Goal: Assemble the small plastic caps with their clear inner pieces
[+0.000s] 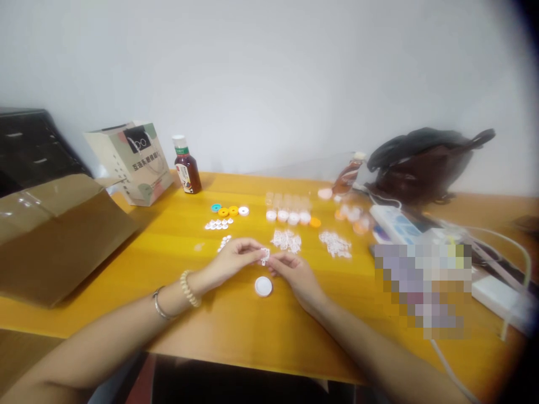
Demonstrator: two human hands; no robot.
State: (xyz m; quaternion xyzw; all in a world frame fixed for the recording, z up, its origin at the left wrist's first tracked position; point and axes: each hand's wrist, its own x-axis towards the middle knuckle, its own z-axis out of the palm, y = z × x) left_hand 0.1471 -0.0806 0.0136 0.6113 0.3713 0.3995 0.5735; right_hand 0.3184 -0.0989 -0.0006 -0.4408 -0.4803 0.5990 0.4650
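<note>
My left hand (233, 258) and my right hand (295, 272) meet over the yellow table (236, 325), both pinching a small white plastic piece (264, 255) between their fingertips. A round white cap (263, 286) lies on the table just below the hands. Beyond them lie two heaps of small white parts (287, 240) (336, 244), a row of clear small jars with white lids (288, 209), and coloured rings (229, 210) with small white discs (218, 224) in front of them. My left wrist wears a bead bracelet and a bangle.
An open cardboard box (54, 235) sits at the left. A paper bag (132, 163) and a dark drink bottle (187, 167) stand at the back left. A second bottle (347, 175), a dark handbag (425, 163), a power strip (400, 224) and cables lie at the right.
</note>
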